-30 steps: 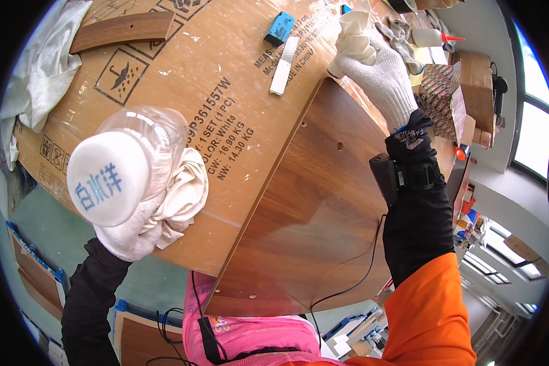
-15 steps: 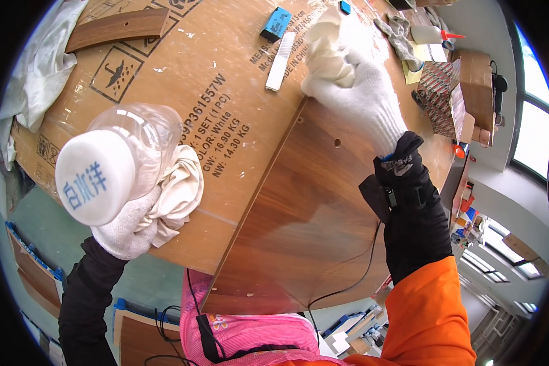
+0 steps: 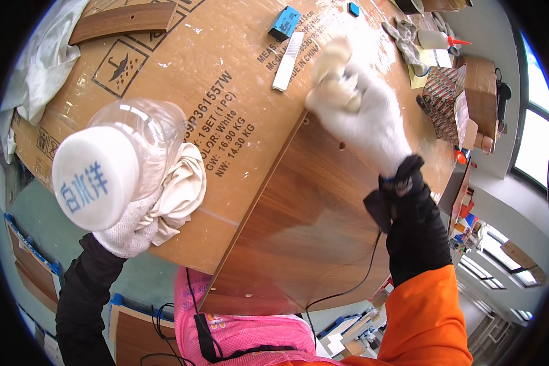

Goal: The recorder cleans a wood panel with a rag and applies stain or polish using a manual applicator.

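- The wood-grain panel (image 3: pixel 311 226) lay flat on a printed cardboard sheet (image 3: pixel 165 79) covering the counter; all positions below are given relative to this panel.
- The right hand (image 3: pixel 363 116), in a white knit glove, rested on the panel's far corner, its fingers curled around a pale wad of cloth (image 3: pixel 332 67) pressed against the panel's edge; the hand and wad were blurred.
- The left hand (image 3: pixel 131 226), also in a white glove, was off the panel's left edge, gripping a clear plastic bottle (image 3: pixel 143 131) together with a cream rag (image 3: pixel 177 195); the bottle's white cap (image 3: pixel 94 177) pointed toward the camera.
- A white strip (image 3: pixel 288 53) and a small blue box (image 3: pixel 285 22) lay on the cardboard beyond the panel's far corner.
- A curved brown wooden piece (image 3: pixel 125 21) lay far beyond the panel, to the left.
- A white glue bottle with a red tip (image 3: pixel 436 40) lay beyond the panel, to the right.
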The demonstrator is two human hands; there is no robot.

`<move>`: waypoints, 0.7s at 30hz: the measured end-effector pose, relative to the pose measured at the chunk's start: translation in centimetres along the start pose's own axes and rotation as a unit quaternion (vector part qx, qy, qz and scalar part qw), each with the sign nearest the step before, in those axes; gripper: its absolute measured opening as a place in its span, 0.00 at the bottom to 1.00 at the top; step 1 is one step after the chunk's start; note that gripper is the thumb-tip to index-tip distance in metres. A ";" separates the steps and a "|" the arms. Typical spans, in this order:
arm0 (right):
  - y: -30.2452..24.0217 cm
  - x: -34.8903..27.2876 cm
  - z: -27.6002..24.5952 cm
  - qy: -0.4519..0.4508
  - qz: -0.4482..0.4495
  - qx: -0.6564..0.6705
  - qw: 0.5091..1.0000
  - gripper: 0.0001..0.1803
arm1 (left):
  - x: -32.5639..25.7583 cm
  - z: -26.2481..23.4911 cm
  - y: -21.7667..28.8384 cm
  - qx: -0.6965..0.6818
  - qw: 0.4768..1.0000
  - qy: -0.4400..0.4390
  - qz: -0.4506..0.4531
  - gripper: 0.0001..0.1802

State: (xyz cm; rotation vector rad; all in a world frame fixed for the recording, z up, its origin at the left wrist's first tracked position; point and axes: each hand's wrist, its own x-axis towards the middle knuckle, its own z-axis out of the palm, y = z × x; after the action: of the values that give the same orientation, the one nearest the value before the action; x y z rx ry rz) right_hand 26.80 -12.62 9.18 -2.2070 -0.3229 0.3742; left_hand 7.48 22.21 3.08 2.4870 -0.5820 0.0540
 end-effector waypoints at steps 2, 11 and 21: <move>-1.7 -1.4 0.5 -0.090 0.002 -0.083 0.992 0.07 | 0.0 0.1 0.0 -0.010 1.000 0.004 -0.005 0.25; 2.1 3.3 -3.4 0.015 -0.048 -0.146 0.988 0.16 | 1.0 -0.4 0.4 -0.009 1.000 -0.006 0.009 0.24; 0.2 -2.1 1.5 -0.021 -0.058 -0.110 0.992 0.08 | 0.6 -0.1 0.2 0.007 1.000 -0.013 0.010 0.25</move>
State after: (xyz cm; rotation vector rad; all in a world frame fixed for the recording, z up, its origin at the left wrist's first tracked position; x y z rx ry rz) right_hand 24.33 -12.38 8.43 -2.3847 -0.5359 0.3357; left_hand 7.92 21.89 3.36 2.4997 -0.6197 0.0343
